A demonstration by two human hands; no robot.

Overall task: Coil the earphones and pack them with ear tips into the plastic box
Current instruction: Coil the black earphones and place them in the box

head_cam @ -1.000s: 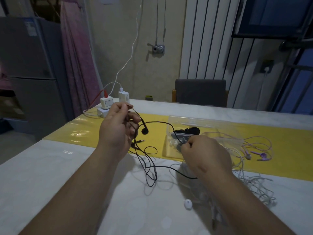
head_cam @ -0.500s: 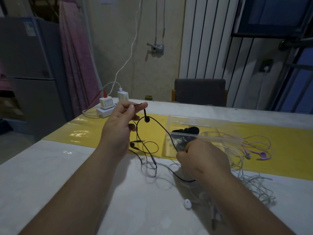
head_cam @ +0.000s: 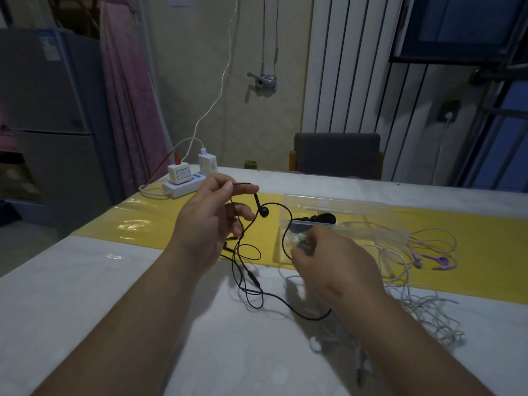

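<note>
A person's left hand [head_cam: 211, 224] pinches the cord of the black earphones [head_cam: 263, 212] just left of the clear plastic box [head_cam: 343, 205], with one bud dangling beside the box's wall. The blurred right hand [head_cam: 334, 264] grips the same cord at the box's near side. Purple earphones [head_cam: 437, 260] lie to the right of the box.

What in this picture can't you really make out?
Head view only:
1. Right hand: fingers motion-blurred, behind its own knuckles; grip on the black earphones unclear.
2. Dark items in the plastic box: too small, dim.
3. White earphones: partly under the right forearm.
</note>
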